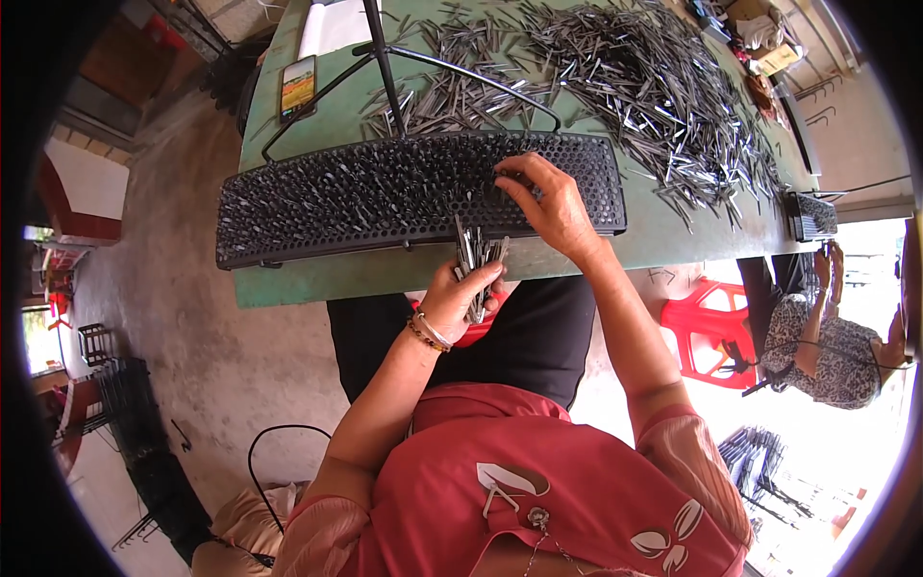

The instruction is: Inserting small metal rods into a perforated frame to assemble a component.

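Observation:
A long black rack [423,192] with rows of round holes lies across the near side of the green table. Dark slim metal pieces stand upright in its left and middle holes, while holes at its right end show bare. My left hand [457,298], with bracelets at the wrist, is closed round a bunch of slim metal strips [478,260] just below the rack's near edge. Over the rack's right-middle part, my right hand [545,197] has thumb and fingertips pinched together near the holes; what they hold is too small to make out.
A large heap of loose metal strips [654,87] covers the far right of the green table [317,286]. A black metal frame [380,58] rises behind the rack. A phone [298,87] lies at the left. Another person [817,346] works at the right, near a red stool [711,332].

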`<state>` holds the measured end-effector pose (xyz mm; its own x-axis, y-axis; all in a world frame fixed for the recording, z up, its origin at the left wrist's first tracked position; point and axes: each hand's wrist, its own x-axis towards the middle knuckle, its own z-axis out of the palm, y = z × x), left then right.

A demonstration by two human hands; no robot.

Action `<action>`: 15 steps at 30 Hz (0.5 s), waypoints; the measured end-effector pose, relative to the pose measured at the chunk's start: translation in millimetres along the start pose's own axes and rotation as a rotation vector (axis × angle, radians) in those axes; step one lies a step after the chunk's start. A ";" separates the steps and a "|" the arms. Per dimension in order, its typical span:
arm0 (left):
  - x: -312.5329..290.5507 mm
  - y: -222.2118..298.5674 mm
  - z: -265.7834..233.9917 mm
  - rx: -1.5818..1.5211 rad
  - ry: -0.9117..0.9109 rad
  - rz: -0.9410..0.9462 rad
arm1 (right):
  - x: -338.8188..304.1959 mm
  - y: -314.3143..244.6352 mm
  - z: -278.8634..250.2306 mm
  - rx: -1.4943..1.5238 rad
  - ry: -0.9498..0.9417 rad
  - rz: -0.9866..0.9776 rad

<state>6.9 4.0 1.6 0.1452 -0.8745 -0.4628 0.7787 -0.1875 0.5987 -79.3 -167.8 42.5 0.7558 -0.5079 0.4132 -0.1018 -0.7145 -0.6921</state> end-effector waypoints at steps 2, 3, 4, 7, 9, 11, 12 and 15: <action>0.4 -0.3 -1.3 0.008 -0.009 -0.002 | -0.8 -3.4 -1.1 0.037 -0.005 0.051; 0.5 -0.2 -1.3 0.011 -0.006 -0.005 | -1.1 -4.4 -1.4 0.075 -0.010 0.102; 0.5 -0.1 -1.3 0.013 -0.003 -0.007 | -1.1 -4.6 -1.4 0.075 -0.010 0.102; -1.0 1.7 2.2 -0.004 0.003 0.004 | -1.7 -4.6 -1.4 0.099 -0.025 0.043; -0.5 1.1 2.6 -0.003 0.010 0.007 | -2.8 -4.1 -0.6 0.091 -0.018 0.035; -0.4 0.6 1.6 -0.002 0.019 0.010 | -4.1 -2.5 -0.3 0.046 0.024 -0.010; -0.4 0.4 0.5 0.002 0.004 0.009 | -3.3 -4.0 -0.5 0.002 0.066 -0.054; -0.7 1.1 1.9 -0.002 -0.008 0.015 | -2.8 -14.0 -5.9 0.055 0.170 0.075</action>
<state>6.6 3.5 3.8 0.1517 -0.8808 -0.4485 0.7778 -0.1736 0.6040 -83.8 -159.2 54.5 0.6269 -0.6361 0.4499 -0.1146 -0.6465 -0.7543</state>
